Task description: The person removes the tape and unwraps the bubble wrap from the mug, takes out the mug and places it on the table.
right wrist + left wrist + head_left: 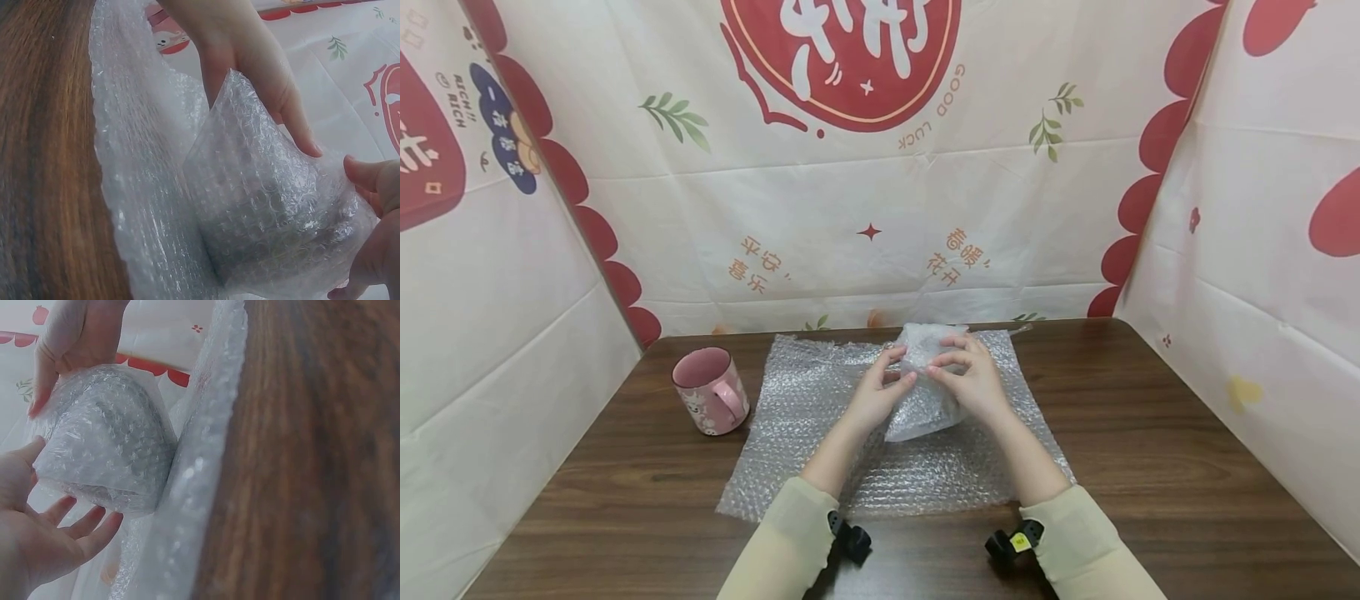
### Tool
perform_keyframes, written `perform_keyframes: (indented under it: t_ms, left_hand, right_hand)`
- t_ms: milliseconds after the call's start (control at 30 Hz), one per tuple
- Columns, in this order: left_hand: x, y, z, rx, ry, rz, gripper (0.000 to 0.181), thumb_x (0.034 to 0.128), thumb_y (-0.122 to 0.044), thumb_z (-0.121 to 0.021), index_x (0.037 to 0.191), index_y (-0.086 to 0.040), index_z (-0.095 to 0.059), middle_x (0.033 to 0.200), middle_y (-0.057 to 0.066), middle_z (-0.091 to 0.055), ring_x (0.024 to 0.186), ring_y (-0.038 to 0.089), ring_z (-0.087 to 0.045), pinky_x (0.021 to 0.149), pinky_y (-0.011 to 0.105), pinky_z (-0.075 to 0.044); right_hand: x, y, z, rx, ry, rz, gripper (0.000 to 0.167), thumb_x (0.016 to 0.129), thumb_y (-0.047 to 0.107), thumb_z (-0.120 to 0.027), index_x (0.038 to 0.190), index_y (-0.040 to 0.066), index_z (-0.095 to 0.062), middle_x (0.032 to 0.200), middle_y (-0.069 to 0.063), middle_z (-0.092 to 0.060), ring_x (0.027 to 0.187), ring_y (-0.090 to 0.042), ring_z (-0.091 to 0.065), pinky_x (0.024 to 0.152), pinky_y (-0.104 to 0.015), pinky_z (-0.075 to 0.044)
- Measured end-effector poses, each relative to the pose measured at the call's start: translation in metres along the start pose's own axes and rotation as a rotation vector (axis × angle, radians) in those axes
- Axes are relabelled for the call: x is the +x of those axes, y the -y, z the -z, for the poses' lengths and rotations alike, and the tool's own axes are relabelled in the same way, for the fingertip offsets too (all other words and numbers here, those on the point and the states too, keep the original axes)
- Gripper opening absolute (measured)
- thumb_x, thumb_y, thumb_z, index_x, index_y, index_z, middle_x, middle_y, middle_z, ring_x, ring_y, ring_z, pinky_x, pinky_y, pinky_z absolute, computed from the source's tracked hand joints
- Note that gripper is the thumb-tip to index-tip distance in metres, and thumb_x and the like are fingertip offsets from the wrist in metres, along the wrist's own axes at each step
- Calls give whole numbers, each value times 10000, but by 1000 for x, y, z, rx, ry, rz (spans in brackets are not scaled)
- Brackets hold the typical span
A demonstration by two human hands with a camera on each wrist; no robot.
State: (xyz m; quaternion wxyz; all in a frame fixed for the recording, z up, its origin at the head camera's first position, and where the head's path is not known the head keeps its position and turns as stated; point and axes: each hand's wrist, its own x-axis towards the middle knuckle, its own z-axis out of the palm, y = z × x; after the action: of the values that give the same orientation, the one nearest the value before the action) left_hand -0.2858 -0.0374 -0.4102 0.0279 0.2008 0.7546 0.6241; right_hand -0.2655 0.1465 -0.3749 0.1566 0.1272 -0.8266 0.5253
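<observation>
One white cloth wall (512, 333) printed in red rises at the far left of the frame, and to its right, left of centre, a pink mug (706, 392) stands upright on the brown wooden table (602, 475), its handle (730, 402) turned toward the right. Just beside it begins a sheet of clear bubble wrap (808, 408), spread over the middle of the table. From the bottom of the frame comes a pale sleeve (793, 533) with a black wrist camera (853, 543) by its cuff, and the left hand (876, 395) reaches over the sheet, its thumb and curved fingers grasping the left side of a wrapped bundle (921, 412). That bundle sits just right of centre, over the upper part of the sheet. From where I stand, clear wrap surrounds something greyish and rounded, but I cannot tell what it is. The right hand (976, 382) holds the bundle from the other side, thumb and forefinger close together on the wrap. Below that hand are the other sleeve (1086, 533) and another black camera (1002, 546), with a yellow label (1021, 542). Farther right, a second cloth wall (1262, 308) with red patches fills the edge of the frame.
</observation>
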Motion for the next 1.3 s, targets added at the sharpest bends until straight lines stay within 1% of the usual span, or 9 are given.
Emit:
perform_keyframes:
  t_ms: [167,333,467,700,1000,1067,1167,1267,1300]
  left_hand:
    - [1,0,0,1,-18,-1,501,955,-321,-589,1418,-224,-425,1468,79,-346,1241,343,-448,915,499,-470]
    - [1,0,-2,2,-21,8,501,952,-325,-591,1414,-222,-424,1464,80,-353,1241,353,-442,920,498,-467]
    - [1,-1,-3,16,-21,5,505,955,-339,-580,1416,-219,-415,1470,82,-348,1244,359,-438,921,495,-468]
    - [1,-1,-3,28,-20,2,506,956,-359,-570,1414,-215,-412,1467,91,-347,1232,356,-449,904,503,-476]
    - [3,-4,-5,17,-39,13,492,942,-356,-593,1395,-244,-435,1459,99,-351,1215,365,-468,872,470,-502]
    - [3,-3,-5,9,-40,11,483,943,-350,-593,1390,-252,-439,1457,102,-351,1203,357,-476,868,465,-504]
    - [3,-3,-5,11,-43,17,472,943,-345,-593,1385,-271,-444,1455,86,-357,1192,331,-487,863,459,-505]
    - [3,-2,-6,16,-49,17,466,943,-331,-597,1382,-273,-449,1450,77,-374,1195,336,-485,871,462,-500]
    - [0,-7,-6,19,-48,18,469,948,-310,-595,1389,-254,-446,1451,88,-373,1198,344,-483,874,466,-498]
  right_hand:
    - [1,-1,1,-3,22,-21,147,825,143,-753,867,7,-718,1329,-104,-512,1389,-337,-199,1038,-591,-285]
    - [2,-1,3,31,49,-50,147,835,145,-742,878,7,-711,1348,-96,-492,1399,-327,-172,1024,-580,-318]
    - [2,-1,4,38,63,-34,153,840,127,-733,886,-16,-703,1340,-128,-490,1372,-347,-220,1008,-570,-341]
    - [3,-1,6,84,87,-55,183,853,120,-722,910,-51,-689,1349,-153,-465,1343,-368,-256,964,-519,-413]
    - [6,-2,8,146,119,-108,210,874,118,-696,937,-80,-667,1374,-145,-434,1375,-357,-199,984,-509,-395]
    - [6,-2,10,196,131,-133,240,892,137,-678,966,-91,-657,1386,-150,-424,1364,-359,-219,1009,-532,-352]
    - [5,-1,15,306,148,-190,299,928,178,-638,1004,-111,-627,1409,-151,-402,1370,-363,-205,1068,-593,-208]
    - [5,0,17,400,140,-234,331,945,189,-618,1025,-133,-609,1417,-158,-398,1376,-352,-205,1098,-586,-102]
    - [5,0,17,405,138,-242,318,944,192,-619,1018,-118,-619,1420,-156,-399,1379,-347,-205,1102,-579,-99]
